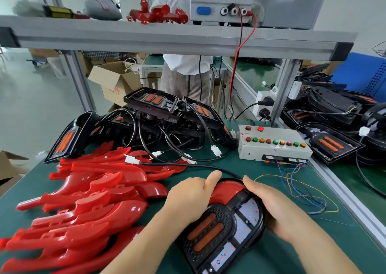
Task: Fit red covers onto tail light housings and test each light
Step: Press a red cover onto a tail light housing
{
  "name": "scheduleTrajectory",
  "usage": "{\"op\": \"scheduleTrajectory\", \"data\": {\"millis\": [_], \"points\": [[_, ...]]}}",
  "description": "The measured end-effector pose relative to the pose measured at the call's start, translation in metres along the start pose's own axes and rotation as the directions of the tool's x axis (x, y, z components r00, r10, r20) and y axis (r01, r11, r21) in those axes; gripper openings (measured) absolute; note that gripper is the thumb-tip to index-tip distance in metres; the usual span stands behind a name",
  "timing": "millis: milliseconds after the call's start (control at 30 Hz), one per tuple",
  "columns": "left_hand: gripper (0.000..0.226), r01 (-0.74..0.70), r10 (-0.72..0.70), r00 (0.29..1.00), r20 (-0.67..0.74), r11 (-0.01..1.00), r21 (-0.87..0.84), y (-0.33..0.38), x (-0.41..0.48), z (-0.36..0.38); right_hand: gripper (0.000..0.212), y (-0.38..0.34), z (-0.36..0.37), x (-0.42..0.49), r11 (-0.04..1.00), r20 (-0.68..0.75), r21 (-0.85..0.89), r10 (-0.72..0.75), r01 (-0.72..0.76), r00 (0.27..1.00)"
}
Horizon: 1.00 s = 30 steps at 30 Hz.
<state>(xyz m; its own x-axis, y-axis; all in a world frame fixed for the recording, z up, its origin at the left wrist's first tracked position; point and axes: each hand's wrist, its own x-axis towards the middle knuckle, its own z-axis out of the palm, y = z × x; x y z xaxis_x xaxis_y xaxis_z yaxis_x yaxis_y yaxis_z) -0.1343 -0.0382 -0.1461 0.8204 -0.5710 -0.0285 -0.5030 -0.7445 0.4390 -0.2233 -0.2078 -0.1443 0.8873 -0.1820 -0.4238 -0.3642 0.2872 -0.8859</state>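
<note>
Tail light housing (221, 227) on table (334, 227) — left hand (192, 194) and right hand (271, 207) grips closed round it; left thumb on red cover (227, 188).

A factory assembly station: green bench mat (271, 242), aluminium frame shelf (167, 37), power supply (221, 0), button test box (273, 144).

The green-matted desk (250, 167) carries a sprawling pile of glossy red plastic covers (87, 200) on its left. A heap of black tail light housings (158, 115) with black cables lies at the back, and a grey control box (273, 146) with coloured buttons sits to the right. From the box, thin coloured wires (302, 190) trail across the mat. One red-capped black tail light housing (225, 227) lies at the near edge.
</note>
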Motion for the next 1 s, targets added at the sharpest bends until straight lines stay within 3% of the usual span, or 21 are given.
{"op": "scheduleTrajectory", "data": {"millis": [133,200,267,433,633,800,933,1000], "points": [[0.057,0.053,-0.051,0.99,0.128,0.998,-0.014,-0.003,0.001,-0.006,0.037,0.006,0.003,-0.002,0.997,-0.093,0.08,0.011,-0.003,0.996],[0.051,0.065,-0.08,0.98,0.184,0.994,0.084,-0.003,0.001,-0.012,0.032,0.009,0.007,-0.003,0.996,-0.13,0.091,0.003,0.009,0.992],[0.065,-0.046,-0.003,0.977,0.213,0.973,0.225,-0.002,-0.003,-0.012,0.032,0.01,0.009,-0.006,0.998,-0.128,0.062,-0.02,0.028,0.992],[0.08,-0.073,0.042,0.994,0.102,0.947,0.313,-0.001,-0.004,-0.008,0.045,0.009,0.012,-0.007,0.992,-0.139,-0.034,-0.127,0.124,0.982],[0.082,-0.1,0.07,0.993,0.091,0.919,0.381,-0.001,-0.003,-0.007,0.023,0.009,0.015,-0.008,0.982,-0.141,0.027,-0.184,0.189,0.973],[0.074,-0.103,0.084,0.994,0.064,0.917,0.386,-0.001,-0.004,-0.006,0.026,0.008,0.014,-0.013,0.983,-0.145,0.042,-0.17,0.178,0.975],[0.07,-0.093,0.094,0.995,0.015,0.92,0.382,-0.004,-0.006,-0.004,0.037,0.001,0.009,-0.019,0.997,-0.03,0.039,-0.062,0.063,0.998],[0.07,-0.096,0.108,0.994,-0.005,0.908,0.407,-0.003,-0.008,-0.004,0.036,-0.002,0.007,-0.021,0.995,0.015,-0.032,-0.096,0.096,0.995]]}}
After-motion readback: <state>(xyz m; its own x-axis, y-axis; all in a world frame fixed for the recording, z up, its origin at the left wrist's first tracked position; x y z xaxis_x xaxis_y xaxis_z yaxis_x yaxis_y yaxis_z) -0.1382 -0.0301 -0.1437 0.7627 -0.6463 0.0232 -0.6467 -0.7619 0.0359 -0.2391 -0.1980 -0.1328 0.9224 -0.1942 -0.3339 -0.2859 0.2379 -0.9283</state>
